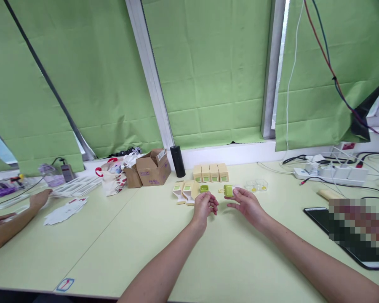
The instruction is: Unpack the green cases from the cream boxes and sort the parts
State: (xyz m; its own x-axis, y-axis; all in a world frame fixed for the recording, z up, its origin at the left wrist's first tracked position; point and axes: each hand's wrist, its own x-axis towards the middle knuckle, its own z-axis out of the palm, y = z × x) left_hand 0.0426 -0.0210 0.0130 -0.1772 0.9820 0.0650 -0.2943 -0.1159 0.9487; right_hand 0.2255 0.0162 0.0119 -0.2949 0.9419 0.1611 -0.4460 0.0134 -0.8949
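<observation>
While the right hand clamps thumb and fingertips on a small light-green plastic case towards the desk's far edge, hiding part of it, the left hand is half curled near a small green open-topped tray; whether it grips anything, I cannot tell. A pixelated patch covers part of a black flat tablet at the desk's right side. By its left edge, a co-worker's forearm is cut off. Across the pale yellow-green desk runs a thin seam; green fabric blinds hang beyond the far edge.
</observation>
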